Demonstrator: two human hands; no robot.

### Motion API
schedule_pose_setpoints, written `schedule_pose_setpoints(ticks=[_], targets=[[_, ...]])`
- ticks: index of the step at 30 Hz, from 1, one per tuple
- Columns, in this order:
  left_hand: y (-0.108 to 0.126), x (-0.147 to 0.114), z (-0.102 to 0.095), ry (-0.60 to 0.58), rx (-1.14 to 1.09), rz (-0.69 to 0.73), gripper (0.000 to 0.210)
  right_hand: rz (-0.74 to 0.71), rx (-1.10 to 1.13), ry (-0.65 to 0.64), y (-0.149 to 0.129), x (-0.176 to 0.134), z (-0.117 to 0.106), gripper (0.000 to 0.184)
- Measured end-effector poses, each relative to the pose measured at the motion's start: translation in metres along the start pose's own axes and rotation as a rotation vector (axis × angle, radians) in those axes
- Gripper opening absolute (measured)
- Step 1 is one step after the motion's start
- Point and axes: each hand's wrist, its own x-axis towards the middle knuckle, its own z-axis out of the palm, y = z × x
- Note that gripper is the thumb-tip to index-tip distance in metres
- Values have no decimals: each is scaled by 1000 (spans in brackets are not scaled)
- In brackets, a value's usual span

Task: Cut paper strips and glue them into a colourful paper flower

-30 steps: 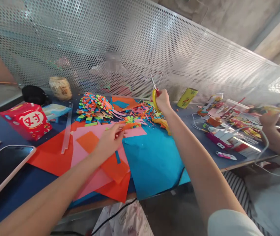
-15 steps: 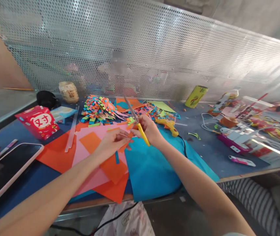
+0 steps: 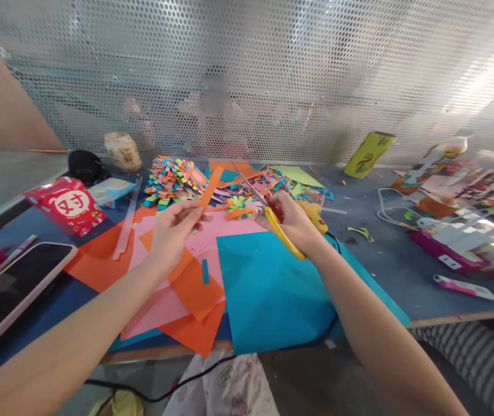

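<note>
Across the table, a broad blue sheet lies beside pink paper, plenty of it uncut! Behind, a bushy cluster of fringed paper stands already built up. Here's the right hand, fingers wrapped round the yellow-handled scissors; the left hand pinches an orange strip above the pink paper, clear of the blades. No fringe shows on it, so that piece looks unworked. Smaller yet, a blue strip lies loose.

The scissors join metal blades to smooth yellow plastic handles, the orange strip and blue sheet look like matt paper, the red packet glossy, the perforated panel shiny metal.
</note>
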Motion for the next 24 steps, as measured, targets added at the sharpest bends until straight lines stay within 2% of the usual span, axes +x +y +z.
schedule_pose_setpoints(ticks=[4,7,10,18,24], targets=[[5,2,-1,88,-53,81,25,53,-245,-95,-7,-4,-3,39],[4,-1,0,52,-35,76,24,75,-278,-200,-13,-7,1,35],[1,-4,1,-16,23,54,22,63,-270,-252,-16,-10,5,34],[-5,-9,2,-120,107,31,20,64,-298,-263,-13,-9,7,40],[-6,-1,-4,-47,150,74,17,73,-411,-260,-10,-8,4,41]])
